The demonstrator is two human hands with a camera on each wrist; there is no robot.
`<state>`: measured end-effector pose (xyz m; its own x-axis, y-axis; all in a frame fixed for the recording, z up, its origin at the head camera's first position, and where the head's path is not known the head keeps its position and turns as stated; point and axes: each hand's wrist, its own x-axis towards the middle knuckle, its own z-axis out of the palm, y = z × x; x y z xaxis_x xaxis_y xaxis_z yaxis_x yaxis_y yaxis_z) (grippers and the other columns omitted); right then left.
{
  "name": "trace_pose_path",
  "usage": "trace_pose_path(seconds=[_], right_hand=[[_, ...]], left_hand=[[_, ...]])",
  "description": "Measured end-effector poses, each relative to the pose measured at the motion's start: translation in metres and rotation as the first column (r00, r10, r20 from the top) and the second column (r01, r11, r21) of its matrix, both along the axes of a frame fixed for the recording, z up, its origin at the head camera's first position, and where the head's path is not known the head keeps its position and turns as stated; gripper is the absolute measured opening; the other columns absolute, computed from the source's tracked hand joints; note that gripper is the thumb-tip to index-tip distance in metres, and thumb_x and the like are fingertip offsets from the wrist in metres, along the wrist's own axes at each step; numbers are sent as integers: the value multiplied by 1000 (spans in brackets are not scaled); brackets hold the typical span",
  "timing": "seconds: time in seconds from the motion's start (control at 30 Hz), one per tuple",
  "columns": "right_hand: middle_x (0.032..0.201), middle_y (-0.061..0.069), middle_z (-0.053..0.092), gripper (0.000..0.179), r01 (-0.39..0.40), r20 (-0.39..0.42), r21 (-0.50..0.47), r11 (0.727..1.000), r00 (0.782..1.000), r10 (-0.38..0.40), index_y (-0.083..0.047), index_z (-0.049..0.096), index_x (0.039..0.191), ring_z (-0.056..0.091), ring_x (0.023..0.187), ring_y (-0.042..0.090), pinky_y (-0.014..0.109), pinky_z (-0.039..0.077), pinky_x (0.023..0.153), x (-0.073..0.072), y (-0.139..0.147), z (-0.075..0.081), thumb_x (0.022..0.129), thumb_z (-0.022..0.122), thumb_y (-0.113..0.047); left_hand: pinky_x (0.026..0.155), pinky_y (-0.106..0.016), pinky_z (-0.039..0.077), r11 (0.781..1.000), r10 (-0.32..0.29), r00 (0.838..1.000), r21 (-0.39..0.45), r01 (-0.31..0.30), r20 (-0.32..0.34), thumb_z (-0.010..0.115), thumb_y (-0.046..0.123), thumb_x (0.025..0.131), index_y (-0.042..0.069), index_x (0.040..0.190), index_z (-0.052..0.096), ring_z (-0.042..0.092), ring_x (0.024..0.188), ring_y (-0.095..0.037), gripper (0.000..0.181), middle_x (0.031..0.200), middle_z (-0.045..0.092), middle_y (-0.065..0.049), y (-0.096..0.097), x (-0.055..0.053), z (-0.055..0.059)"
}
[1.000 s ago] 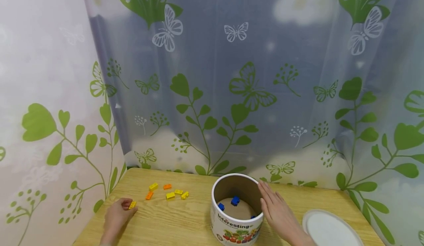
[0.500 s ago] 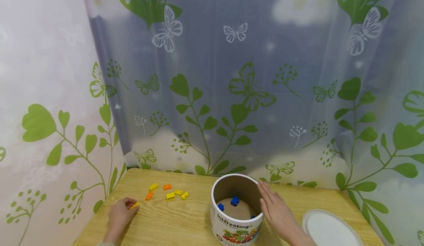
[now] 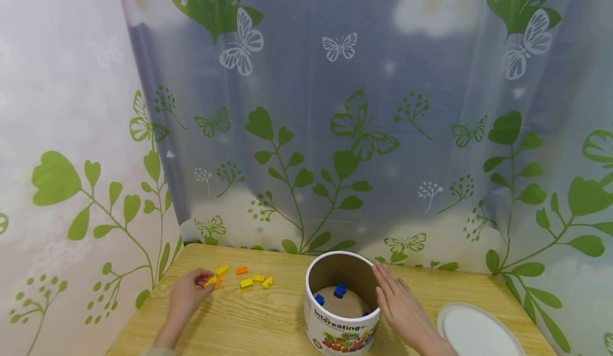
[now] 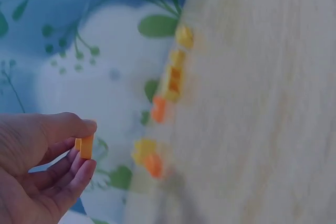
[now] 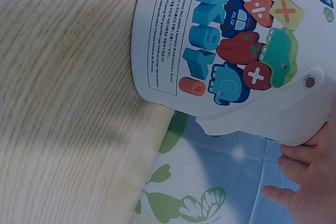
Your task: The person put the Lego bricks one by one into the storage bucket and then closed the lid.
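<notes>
My left hand (image 3: 185, 294) pinches a small yellow building brick (image 4: 85, 147) between thumb and fingers, just above the table's left side. Close beyond it lie an orange brick (image 3: 217, 282) and a yellow brick (image 3: 222, 270); more yellow bricks (image 3: 246, 283) and another orange brick (image 3: 241, 270) are spread to their right. A white round bucket (image 3: 311, 313) printed with toy pictures stands open-topped at the centre, with a few blue bricks (image 3: 340, 291) on its floor. Straight-fingered, my right hand (image 3: 404, 311) rests against the bucket's right side near the rim.
A white round lid (image 3: 479, 332) lies flat on the wooden table (image 3: 258, 324), right of the bucket. The bucket's white handle (image 5: 262, 116) hangs down its side. Patterned curtains (image 3: 297, 132) stand behind and to the left of the table.
Holding the yellow brick, my left hand has moved right and away from me, up to the nearest orange brick. My right hand and the bucket have stayed in place.
</notes>
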<state>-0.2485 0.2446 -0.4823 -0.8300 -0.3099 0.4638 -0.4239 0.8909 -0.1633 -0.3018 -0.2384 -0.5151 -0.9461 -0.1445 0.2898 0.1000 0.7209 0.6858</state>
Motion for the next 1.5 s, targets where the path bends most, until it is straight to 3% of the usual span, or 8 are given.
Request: trace_pose_path(seconds=[0.33, 0.57, 0.93, 1.1, 1.23, 1.5], right_hand=[[158, 14, 42, 48, 1, 7, 7, 1000, 1000, -1, 0, 47, 150, 42, 143, 33, 59, 42, 109, -2, 1, 1, 105, 52, -16], [157, 15, 42, 48, -3, -2, 4, 1000, 1000, 3, 1, 47, 149, 42, 143, 34, 59, 43, 109, -2, 1, 1, 105, 52, -16], [157, 15, 43, 47, -5, -13, 3, 1000, 1000, 5, 1, 48, 149, 43, 142, 34, 59, 43, 109, -1, 2, 0, 106, 50, -18], [157, 14, 42, 47, 2, 12, -2, 1000, 1000, -2, 0, 47, 150, 42, 143, 34, 59, 42, 109, -1, 2, 0, 106, 50, -17], [158, 14, 42, 48, 10, 22, -5, 1000, 1000, -10, -1, 47, 150, 42, 143, 34, 59, 42, 110, -1, 2, 0, 105, 52, -16], [157, 14, 42, 48, 10, 11, 0, 1000, 1000, -10, -1, 47, 150, 42, 143, 33, 59, 42, 110, -1, 2, -1, 105, 52, -16]], left_hand=[[65, -22, 57, 996, -82, 994, 41, 85, -65, 81, 2, 83, 2, 98, 74, 66, 80, -18, 17, 87, 70, -5, 44, -1, 32], [66, -25, 59, 987, -142, 977, 48, 151, -157, 83, 1, 80, 5, 94, 75, 66, 77, -16, 17, 82, 69, -1, 77, -2, 41], [71, -26, 60, 958, -267, 950, 59, 279, -163, 83, 4, 82, 9, 97, 75, 67, 82, -16, 17, 88, 70, 0, 124, -4, 56], [72, -29, 61, 940, -312, 928, 75, 332, -203, 83, 3, 82, 10, 96, 75, 67, 82, -17, 18, 88, 70, -1, 146, -4, 64], [71, -24, 59, 923, -357, 906, 63, 380, -228, 83, 3, 82, 9, 97, 75, 67, 81, -16, 18, 88, 69, -1, 164, -6, 69], [71, -24, 60, 881, -452, 855, 20, 472, -254, 83, 5, 82, 9, 97, 75, 68, 79, -17, 18, 89, 71, -2, 201, -11, 69]])
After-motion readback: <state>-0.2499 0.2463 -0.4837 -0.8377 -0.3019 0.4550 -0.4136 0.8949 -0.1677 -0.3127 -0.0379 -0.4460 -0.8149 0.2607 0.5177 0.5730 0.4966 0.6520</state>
